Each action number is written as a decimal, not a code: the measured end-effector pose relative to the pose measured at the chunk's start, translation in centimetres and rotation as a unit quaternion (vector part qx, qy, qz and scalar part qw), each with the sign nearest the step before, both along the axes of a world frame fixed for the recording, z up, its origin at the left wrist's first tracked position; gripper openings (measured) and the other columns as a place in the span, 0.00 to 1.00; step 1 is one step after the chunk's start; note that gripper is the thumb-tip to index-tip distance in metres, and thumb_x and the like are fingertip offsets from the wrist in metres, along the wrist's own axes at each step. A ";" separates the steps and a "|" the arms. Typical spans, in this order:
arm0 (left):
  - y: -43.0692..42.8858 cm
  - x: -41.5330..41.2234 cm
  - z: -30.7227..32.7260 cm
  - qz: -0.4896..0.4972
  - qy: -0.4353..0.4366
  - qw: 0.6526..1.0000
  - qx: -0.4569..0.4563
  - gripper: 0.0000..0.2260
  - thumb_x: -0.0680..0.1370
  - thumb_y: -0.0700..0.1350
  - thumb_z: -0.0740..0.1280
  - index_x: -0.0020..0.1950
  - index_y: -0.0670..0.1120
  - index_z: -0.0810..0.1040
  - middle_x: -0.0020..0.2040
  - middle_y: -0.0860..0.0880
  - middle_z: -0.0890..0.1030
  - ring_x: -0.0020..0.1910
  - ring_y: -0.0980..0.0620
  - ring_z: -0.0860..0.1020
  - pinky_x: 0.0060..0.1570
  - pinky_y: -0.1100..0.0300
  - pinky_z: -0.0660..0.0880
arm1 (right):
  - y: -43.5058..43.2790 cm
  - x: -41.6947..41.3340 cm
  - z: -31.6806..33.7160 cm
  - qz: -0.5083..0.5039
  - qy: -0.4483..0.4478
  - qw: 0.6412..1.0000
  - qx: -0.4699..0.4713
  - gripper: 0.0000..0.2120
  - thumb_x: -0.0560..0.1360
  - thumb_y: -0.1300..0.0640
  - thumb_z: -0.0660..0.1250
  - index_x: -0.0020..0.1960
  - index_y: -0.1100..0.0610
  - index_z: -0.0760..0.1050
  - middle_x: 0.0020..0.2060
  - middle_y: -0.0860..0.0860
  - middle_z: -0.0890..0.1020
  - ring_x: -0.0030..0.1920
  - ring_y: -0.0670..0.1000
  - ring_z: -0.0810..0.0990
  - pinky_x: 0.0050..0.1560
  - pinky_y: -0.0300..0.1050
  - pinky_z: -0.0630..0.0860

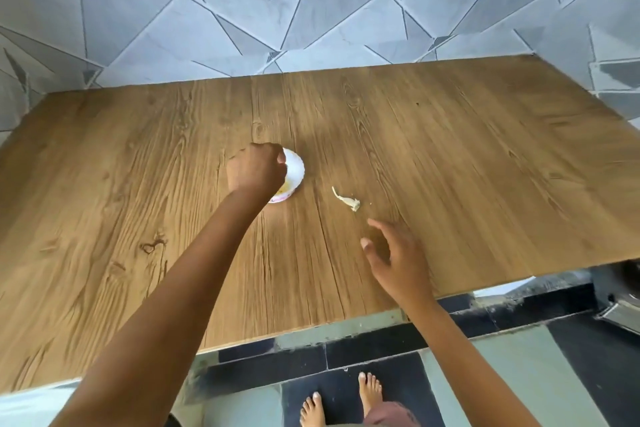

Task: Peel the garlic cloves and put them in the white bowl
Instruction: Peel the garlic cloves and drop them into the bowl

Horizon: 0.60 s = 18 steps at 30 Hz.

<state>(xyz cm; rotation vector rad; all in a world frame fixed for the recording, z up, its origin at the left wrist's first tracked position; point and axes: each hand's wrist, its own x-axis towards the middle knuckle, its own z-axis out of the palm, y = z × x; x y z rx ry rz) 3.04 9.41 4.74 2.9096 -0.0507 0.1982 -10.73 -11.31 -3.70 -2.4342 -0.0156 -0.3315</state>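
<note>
The left hand (pixel 256 168) hangs over the near-left part of the white bowl (pixel 300 166). Its knuckles face up and its fingers are curled under. Whether they pinch a garlic clove cannot be told, since the fingertips are hidden beneath the hand. The forearm runs back from it to the lower left corner of the view and crosses the near edge of the table.

The right hand (pixel 391 253) is spread and relaxed, with the thumb apart from the fingers and nothing in it. It hovers above the wood, nearer the front edge of the table than the bowl is, and its fingertips point up and to the left.

Between the two hands, a little to the right of the bowl, a pale scrap of garlic skin (pixel 347 200) lies flat on the wood. It is apart from the bowl and near the right hand's fingertips. A yellowish patch shows inside the bowl, too blurred to name.

The bowl stands about mid-table. Bare wooden table (pixel 467 149) stretches wide on the left, on the right, and behind it up to the far edge, which meets a grey tiled wall (pixel 311 3). Past the near edge lies a dark and pale tiled floor (pixel 519 374), with two bare feet (pixel 370 392) on it just below the table's front edge.
</note>
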 end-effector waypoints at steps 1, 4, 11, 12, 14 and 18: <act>-0.5 -0.7 0.1 -0.017 -0.021 0.999 -0.039 0.10 0.77 0.42 0.60 0.52 0.49 0.81 0.46 0.49 0.81 0.45 0.45 0.80 0.40 0.58 0.70 | 0.0 0.8 0.4 -0.007 0.005 1.000 0.022 0.18 0.77 0.52 0.65 0.64 0.56 0.73 0.59 0.51 0.78 0.60 0.50 0.75 0.62 0.51 0.72; -2.6 -2.5 -0.6 -0.082 -0.017 0.987 -0.136 0.09 0.75 0.41 0.63 0.49 0.48 0.82 0.44 0.51 0.83 0.45 0.49 0.80 0.44 0.56 0.76 | 0.2 4.0 1.2 -0.022 0.014 1.000 0.013 0.21 0.75 0.53 0.68 0.65 0.59 0.72 0.60 0.54 0.77 0.59 0.52 0.75 0.58 0.45 0.73; -5.4 -3.6 -4.5 -0.220 0.026 0.959 -0.176 0.15 0.71 0.34 0.68 0.57 0.43 0.81 0.55 0.46 0.82 0.50 0.47 0.79 0.49 0.64 0.70 | -1.2 7.6 1.1 0.005 0.023 1.000 0.008 0.10 0.73 0.54 0.70 0.53 0.55 0.80 0.45 0.48 0.82 0.40 0.46 0.77 0.37 0.37 0.69; -5.6 -3.8 -4.6 -0.233 0.024 0.956 -0.174 0.15 0.71 0.34 0.69 0.57 0.43 0.81 0.55 0.47 0.82 0.51 0.48 0.79 0.48 0.66 0.68 | -1.7 7.6 1.2 0.016 0.029 0.999 0.044 0.10 0.73 0.55 0.71 0.54 0.56 0.81 0.44 0.48 0.83 0.39 0.44 0.77 0.37 0.34 0.69; -6.2 -3.9 -4.6 -0.246 0.020 0.951 -0.187 0.12 0.71 0.36 0.71 0.54 0.44 0.82 0.51 0.49 0.83 0.47 0.51 0.79 0.44 0.72 0.66 | -2.6 7.5 1.4 0.050 0.046 0.991 0.112 0.10 0.73 0.58 0.71 0.54 0.57 0.81 0.43 0.49 0.84 0.39 0.43 0.78 0.39 0.32 0.70; -7.3 -3.9 -3.9 -0.244 0.029 0.945 -0.215 0.06 0.72 0.41 0.73 0.49 0.45 0.84 0.43 0.50 0.83 0.36 0.59 0.74 0.36 0.78 0.65 | -3.7 7.6 1.3 0.090 0.064 0.977 0.184 0.09 0.72 0.62 0.71 0.52 0.59 0.82 0.39 0.47 0.83 0.39 0.43 0.80 0.44 0.39 0.76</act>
